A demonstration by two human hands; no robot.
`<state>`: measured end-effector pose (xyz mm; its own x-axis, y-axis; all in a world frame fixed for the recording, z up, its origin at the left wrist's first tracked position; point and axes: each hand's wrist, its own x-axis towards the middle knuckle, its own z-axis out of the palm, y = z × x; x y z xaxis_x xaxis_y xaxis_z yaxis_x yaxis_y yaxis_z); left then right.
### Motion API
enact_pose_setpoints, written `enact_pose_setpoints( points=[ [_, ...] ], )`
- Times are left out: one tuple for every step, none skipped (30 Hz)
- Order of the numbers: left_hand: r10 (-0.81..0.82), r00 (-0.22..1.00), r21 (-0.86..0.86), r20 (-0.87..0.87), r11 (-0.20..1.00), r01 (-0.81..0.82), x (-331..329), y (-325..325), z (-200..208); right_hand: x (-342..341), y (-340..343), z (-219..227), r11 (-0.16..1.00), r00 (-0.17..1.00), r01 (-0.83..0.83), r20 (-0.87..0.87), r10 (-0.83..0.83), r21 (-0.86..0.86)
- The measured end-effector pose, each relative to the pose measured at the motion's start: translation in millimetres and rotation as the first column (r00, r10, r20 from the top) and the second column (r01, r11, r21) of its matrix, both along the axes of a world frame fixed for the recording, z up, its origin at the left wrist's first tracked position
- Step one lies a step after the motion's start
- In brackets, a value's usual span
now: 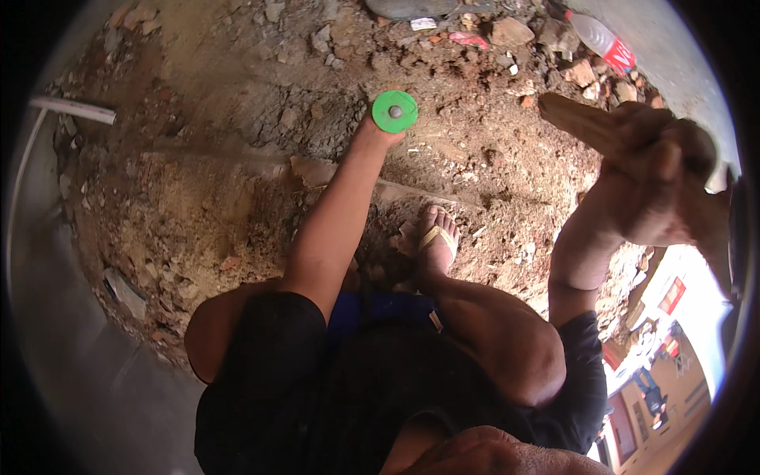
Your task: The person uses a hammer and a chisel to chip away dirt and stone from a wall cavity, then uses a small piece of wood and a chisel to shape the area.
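My left hand (383, 136) reaches forward, low over the dirt, closed round a chisel (395, 112) seen end-on. Its round green guard and grey metal end show, while the guard hides most of my fingers and the shaft below. On the right, my right hand (661, 178) is raised close to the camera, wrapped round the wooden handle of a hammer (582, 123). The handle's bare end points left, toward the chisel. What looks like the hammer's head is a dark shape at the right rim, mostly cut off.
Broken earth and rubble (229, 198) surround my sandalled foot (437, 241). A plastic bottle (602, 41) with a red label lies at the far right among stones. At the far left is a white pipe (75, 109). A person (651, 396) shows in the distance, lower right.
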<state>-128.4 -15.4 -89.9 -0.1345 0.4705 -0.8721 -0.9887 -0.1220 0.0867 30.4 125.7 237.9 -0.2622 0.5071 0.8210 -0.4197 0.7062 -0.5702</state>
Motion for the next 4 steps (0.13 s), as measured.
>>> enact_pose_setpoints(
  points=[
    [0.031,0.999,-0.006,0.017,1.0,-0.031,-5.4,-7.0,-7.7,-5.1,-7.9,-16.9,0.999,0.999,-0.034,-0.029,0.033,-0.035],
    [0.063,0.997,-0.013,0.034,0.998,-0.063,-10.0,-15.0,-15.6,-12.5,-18.4,-46.8,0.994,0.998,-0.064,-0.017,0.063,-0.087],
    [-0.015,0.998,0.019,-0.058,1.0,0.016,-6.8,-16.6,-30.3,-14.5,-31.0,-82.7,0.985,0.995,-0.072,0.059,0.082,-0.156],
    [-0.01,0.998,0.02,-0.062,1.0,0.012,-10.5,-16.4,-31.8,-8.1,-38.9,-137.2,0.969,0.976,-0.112,0.159,0.149,-0.221]
  ],
)
